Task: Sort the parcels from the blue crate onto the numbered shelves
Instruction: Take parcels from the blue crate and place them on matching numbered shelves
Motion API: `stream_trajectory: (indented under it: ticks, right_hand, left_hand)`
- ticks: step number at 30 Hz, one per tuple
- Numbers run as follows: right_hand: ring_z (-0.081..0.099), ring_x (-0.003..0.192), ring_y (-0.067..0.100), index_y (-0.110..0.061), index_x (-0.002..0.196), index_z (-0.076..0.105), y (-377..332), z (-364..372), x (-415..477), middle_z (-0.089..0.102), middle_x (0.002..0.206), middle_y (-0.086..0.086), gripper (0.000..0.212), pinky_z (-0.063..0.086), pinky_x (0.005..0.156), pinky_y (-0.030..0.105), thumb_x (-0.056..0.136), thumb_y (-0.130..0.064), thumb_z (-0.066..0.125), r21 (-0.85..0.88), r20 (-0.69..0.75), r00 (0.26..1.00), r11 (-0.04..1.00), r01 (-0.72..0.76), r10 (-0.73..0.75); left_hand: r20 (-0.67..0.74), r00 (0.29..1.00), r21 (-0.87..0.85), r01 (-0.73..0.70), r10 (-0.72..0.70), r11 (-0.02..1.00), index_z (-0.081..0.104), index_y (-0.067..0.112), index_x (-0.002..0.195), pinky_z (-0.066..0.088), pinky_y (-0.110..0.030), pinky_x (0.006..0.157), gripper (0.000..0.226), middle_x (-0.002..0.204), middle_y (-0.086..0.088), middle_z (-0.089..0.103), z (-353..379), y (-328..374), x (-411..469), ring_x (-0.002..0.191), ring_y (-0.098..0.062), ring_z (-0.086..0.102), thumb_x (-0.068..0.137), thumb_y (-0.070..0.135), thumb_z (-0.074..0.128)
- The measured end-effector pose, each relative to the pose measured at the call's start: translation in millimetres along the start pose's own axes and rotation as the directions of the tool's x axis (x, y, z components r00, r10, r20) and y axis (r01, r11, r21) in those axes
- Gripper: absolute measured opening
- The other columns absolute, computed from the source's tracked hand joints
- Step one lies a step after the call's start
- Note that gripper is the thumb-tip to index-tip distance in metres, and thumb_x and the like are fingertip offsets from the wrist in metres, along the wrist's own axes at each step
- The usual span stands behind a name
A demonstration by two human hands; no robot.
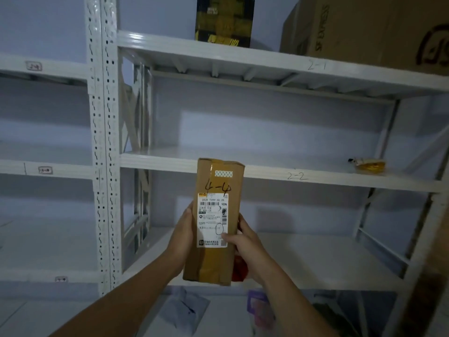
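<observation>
I hold a tall brown cardboard parcel (216, 215) upright in front of white metal shelving. "4-4" is handwritten on its face above a white shipping label. My left hand (183, 232) grips its left side and my right hand (243, 239) grips its right side, thumb on the label. Behind it, shelf edges carry handwritten marks: "2-1" (315, 65) on the upper board and "2-2" (295, 176) on the middle board. The blue crate is out of sight.
A black-and-yellow box (223, 20) and a large brown carton (369, 30) stand on the top shelf. A small yellow packet (369, 164) lies on shelf 2-2 at right. Pale and purple bagged parcels (257, 310) sit on the lowest shelf. A perforated upright (102, 142) divides the bays.
</observation>
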State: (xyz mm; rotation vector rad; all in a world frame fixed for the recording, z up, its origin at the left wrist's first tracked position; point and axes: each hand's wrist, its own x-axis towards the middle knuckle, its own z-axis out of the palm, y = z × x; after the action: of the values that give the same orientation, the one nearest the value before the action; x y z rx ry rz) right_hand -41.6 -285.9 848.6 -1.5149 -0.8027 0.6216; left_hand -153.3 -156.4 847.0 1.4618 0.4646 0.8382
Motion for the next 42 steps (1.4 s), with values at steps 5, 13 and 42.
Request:
stream_trajectory:
  ticks: [5,13,42]
  right_hand:
    - [0.072,0.108,0.011,-0.045,0.131,0.053,-21,18,3,0.074,0.118,-0.018,0.048,0.056,0.1,0.044,0.09,-0.03,0.072,-0.003,-0.058,0.998,1.0,-0.02,0.019]
    - [0.072,0.109,0.012,-0.043,0.128,0.061,-36,33,-7,0.075,0.117,-0.015,0.052,0.056,0.1,0.044,0.08,-0.051,0.079,0.0,-0.168,0.985,0.999,0.047,-0.046]
    - [0.073,0.104,0.016,-0.026,0.131,0.056,-28,-76,-198,0.072,0.125,-0.003,0.047,0.06,0.092,0.039,0.089,-0.034,0.076,-0.072,-0.701,0.713,0.992,-0.104,0.024]
  left_hand:
    - [0.069,0.991,-0.104,0.121,-0.114,0.987,0.068,0.027,0.117,0.053,-0.028,0.067,0.063,0.093,0.004,0.08,-2,15,9,0.081,-0.011,0.077,0.104,0.06,0.017]
    - [0.163,0.986,-0.002,0.04,-0.039,0.999,0.063,0.038,0.123,0.054,-0.039,0.095,0.058,0.115,0.005,0.075,7,27,8,0.105,-0.014,0.071,0.104,0.061,0.014]
    - [0.582,0.813,-0.169,0.143,-0.019,0.975,0.066,0.024,0.121,0.059,-0.046,0.086,0.057,0.11,-0.005,0.077,150,19,-111,0.095,-0.023,0.076,0.101,0.06,0.027]
